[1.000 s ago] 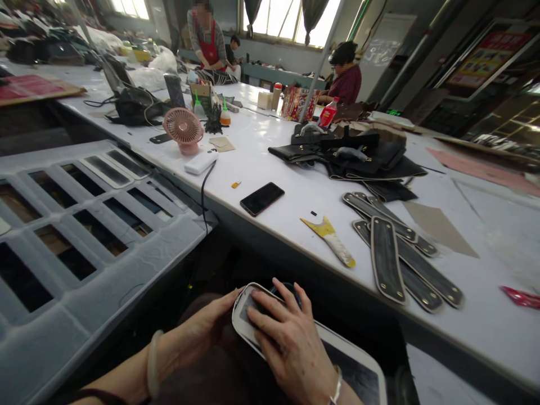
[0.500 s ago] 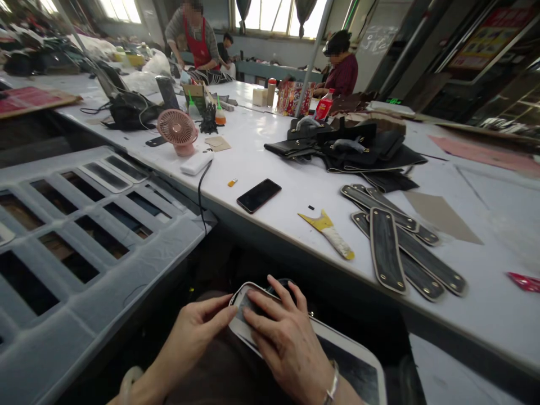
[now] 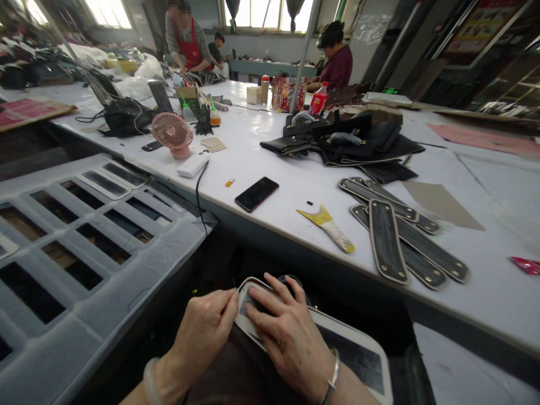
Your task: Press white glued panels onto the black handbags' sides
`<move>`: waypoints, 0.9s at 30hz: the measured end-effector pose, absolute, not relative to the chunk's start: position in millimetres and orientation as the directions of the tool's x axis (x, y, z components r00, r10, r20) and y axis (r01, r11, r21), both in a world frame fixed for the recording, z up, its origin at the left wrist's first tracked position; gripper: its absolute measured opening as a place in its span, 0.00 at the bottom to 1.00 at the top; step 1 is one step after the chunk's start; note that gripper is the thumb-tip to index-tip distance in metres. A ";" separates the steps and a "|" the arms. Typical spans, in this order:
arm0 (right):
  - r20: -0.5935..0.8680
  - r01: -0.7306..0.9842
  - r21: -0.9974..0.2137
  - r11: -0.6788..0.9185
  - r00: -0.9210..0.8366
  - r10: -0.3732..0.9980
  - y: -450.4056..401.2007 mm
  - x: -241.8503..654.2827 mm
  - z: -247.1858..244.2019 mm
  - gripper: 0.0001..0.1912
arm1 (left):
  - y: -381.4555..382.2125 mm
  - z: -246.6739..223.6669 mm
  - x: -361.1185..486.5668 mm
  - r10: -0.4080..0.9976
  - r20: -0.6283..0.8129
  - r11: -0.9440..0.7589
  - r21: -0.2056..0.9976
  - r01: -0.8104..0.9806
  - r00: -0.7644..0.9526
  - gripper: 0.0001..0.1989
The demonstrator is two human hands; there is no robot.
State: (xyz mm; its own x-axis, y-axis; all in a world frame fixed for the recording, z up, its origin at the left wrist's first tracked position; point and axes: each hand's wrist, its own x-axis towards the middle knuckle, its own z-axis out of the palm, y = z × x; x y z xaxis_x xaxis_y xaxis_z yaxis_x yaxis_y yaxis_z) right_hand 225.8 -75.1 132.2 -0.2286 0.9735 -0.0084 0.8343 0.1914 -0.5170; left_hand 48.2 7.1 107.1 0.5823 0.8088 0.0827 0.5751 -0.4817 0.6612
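Observation:
Across my lap lies a long panel (image 3: 353, 355) with rounded corners, a pale border and a dark middle; its central part is hidden under my hand. My left hand (image 3: 205, 333) pinches the panel's rim at its far left corner, thumb and forefinger pressed together. Flat on top rests my right hand (image 3: 292, 339), fingers spread over the dark area, pressing near the same end. Beyond them on the table, several dark strips (image 3: 387, 239) with pale edging and metal studs lie overlapped. A yellow tool with a white-wrapped handle (image 3: 331, 229) is beside them.
On the white table (image 3: 236, 135) are a phone (image 3: 257, 194), a pink fan (image 3: 172, 133), a white box-shaped device (image 3: 193, 165) with a cable, and a heap of black pieces (image 3: 350, 139). A slotted pale rack (image 3: 95, 306) stands at left. Several people work farther back.
My left hand has closed into a tighter pinch at the panel's corner and turned slightly upward. My right hand stays spread on the panel. The view has shifted slightly.

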 end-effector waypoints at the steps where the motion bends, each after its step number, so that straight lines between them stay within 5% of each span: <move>1: -0.013 0.831 -0.523 0.188 -0.229 0.973 -75.1 225.6 132.2 0.20 | 7.2 105.8 48.9 0.809 0.085 -0.487 0.651 0.582 0.582 0.15; 6: -0.041 0.818 -0.554 0.154 -0.211 0.977 -75.5 225.9 132.9 0.18 | 4.5 108.3 52.1 0.850 0.023 -0.384 0.710 0.590 0.526 0.16; 10: -0.042 0.815 -0.565 0.127 -0.183 0.982 -76.5 227.5 133.0 0.17 | 2.4 110.8 47.4 0.882 -0.193 -0.060 0.859 0.509 0.431 0.16; 14: -0.030 0.805 -0.582 0.119 -0.167 0.985 -78.1 226.6 131.0 0.17 | 6.7 110.3 40.8 0.840 -0.351 0.140 0.877 0.459 0.414 0.18; 21: -0.027 0.806 -0.577 0.136 -0.185 0.982 -78.8 223.9 131.8 0.15 | 12.0 123.6 48.7 0.827 -0.086 -0.422 0.557 0.715 0.556 0.15; 27: -0.035 0.807 -0.574 0.140 -0.195 0.980 -78.3 224.3 132.7 0.14 | 11.3 122.5 56.8 0.786 0.082 -0.580 0.443 0.684 0.613 0.16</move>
State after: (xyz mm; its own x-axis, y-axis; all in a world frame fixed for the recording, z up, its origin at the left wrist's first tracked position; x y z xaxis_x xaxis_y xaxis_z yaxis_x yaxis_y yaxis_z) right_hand 224.3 -78.3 132.7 -0.1947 0.9802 -0.0347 0.8070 0.1400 -0.5737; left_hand 56.8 11.3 122.5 0.6127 0.7860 0.0824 0.6840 -0.5796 0.4430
